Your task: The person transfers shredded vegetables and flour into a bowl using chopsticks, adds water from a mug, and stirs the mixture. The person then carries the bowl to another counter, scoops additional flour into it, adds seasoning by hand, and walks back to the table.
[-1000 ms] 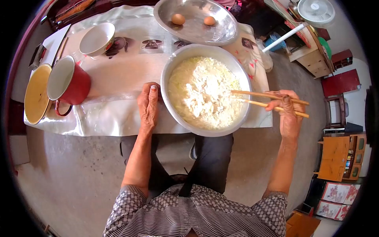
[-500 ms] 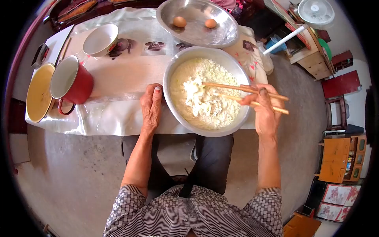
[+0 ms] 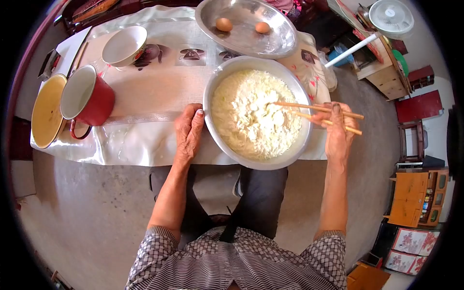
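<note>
A wide metal bowl [image 3: 210, 130] stands at the table's front edge, filled with a pale, floury, crumbly mixture [image 3: 261, 113]. My right hand [image 3: 338, 130] grips a pair of chopsticks [image 3: 309, 105] over the bowl's right rim, their tips in the lumpy middle of the mixture. At the left rim, my left hand [image 3: 187, 131] is closed against the bowl with its thumb on the edge; the other fingers are partly hidden.
Behind the bowl sits a steel basin [image 3: 241, 46] holding two brown eggs [image 3: 224, 24]. To the left are a white bowl [image 3: 124, 47], a red enamel pot [image 3: 99, 102] and a yellow dish [image 3: 48, 113]. A fan [image 3: 390, 18] stands beyond the table's right end.
The chopsticks and my right hand have shifted right across the mixture, and the lumpy part is spread differently. My left hand stays at the bowl's rim. The whole view has shifted slightly.
</note>
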Demonstrator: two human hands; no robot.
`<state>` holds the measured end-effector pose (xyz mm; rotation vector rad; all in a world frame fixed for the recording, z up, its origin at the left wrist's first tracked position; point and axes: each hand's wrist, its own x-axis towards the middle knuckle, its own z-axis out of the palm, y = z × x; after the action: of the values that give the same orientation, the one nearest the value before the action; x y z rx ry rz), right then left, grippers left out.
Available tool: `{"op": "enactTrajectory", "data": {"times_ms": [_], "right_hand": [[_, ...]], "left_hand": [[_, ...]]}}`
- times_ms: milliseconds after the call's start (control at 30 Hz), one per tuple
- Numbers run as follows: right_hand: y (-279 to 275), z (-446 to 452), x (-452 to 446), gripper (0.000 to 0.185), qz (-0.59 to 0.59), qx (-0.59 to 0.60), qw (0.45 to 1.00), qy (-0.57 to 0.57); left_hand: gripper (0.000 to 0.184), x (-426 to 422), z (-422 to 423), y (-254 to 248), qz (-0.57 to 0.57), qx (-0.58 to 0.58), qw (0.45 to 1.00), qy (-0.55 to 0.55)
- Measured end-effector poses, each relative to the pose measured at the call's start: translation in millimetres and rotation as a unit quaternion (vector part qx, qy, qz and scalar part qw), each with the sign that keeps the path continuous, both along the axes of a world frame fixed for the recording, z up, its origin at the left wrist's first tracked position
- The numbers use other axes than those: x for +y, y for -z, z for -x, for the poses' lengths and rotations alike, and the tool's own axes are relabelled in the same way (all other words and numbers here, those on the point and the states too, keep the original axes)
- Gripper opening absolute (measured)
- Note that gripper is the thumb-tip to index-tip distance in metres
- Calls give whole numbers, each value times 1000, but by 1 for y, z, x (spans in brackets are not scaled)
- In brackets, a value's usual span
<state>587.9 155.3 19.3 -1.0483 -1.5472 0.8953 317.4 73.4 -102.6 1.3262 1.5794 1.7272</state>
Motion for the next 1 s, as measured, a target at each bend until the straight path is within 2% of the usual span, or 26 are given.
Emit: {"op": "enactTrajectory", "data": {"times_ms": [100,200,333,367,467,633,733,833,933,967,1000], "right_hand": [[10,17,19,30,27,86,996,12],[16,47,24,31,21,86,996,13],[13,70,10,33,81,49,991,-90],[5,71,4,32,72,32,991,-111],[2,57,-8,30,67,-3,984,-166],[-10,11,-25,31,80,13,980,-180],[-18,-22,-15,32,18,60,990,-128],[-18,-36,-5,32,4,34,999,-36],[24,-21,8,33,76,78,994,14],[23,-11,2,33,76,80,994,0],[22,0,-5,32,78,82,993,-14]], "left_hand": [[30,0,2,3,16,-2,1000,11],[29,1,0,0,-2,-15,1000,-7],[49,5,-1,-10,2,-56,998,29],[59,5,2,-19,39,-70,993,88],[60,30,8,-25,20,95,991,92],[64,57,18,-47,107,292,939,147],[55,51,22,-43,93,289,940,154],[39,44,11,-49,52,96,993,40],[26,45,12,-35,78,57,995,27],[23,50,8,-24,47,8,999,12],[23,50,7,-19,34,18,999,-6]]}}
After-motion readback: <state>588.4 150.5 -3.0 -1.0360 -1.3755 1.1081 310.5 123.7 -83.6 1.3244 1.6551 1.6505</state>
